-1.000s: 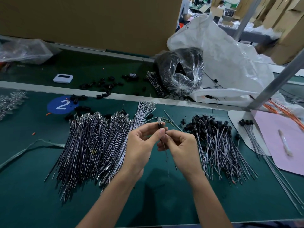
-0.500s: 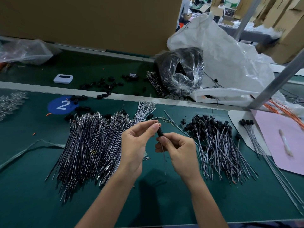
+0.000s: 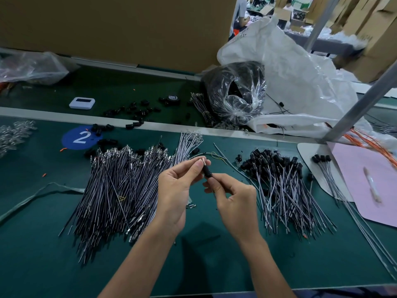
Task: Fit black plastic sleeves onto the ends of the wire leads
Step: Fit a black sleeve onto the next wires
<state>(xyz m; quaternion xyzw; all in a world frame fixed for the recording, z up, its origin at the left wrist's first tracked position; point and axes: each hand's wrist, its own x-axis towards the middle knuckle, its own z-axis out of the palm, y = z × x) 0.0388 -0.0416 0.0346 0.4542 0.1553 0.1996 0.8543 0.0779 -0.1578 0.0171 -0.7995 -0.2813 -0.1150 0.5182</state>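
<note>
Over the middle of the green table, my left hand pinches the metal tip of a wire lead between thumb and forefinger. A small black plastic sleeve sits on that lead just below the tip. My right hand pinches the sleeve's lower end, and the lead's wire is hidden under it. A big pile of bare wire leads lies to the left. On the right lies a pile of leads with black sleeves fitted.
Loose black sleeves are scattered behind a pale strip. A clear bag of black parts and a white sack stand at the back right. A pink sheet and a slanted metal post are on the right.
The hands have drawn slightly apart. The lead's metal tip now sticks out above the black sleeve, which sits lower on the wire than before.
</note>
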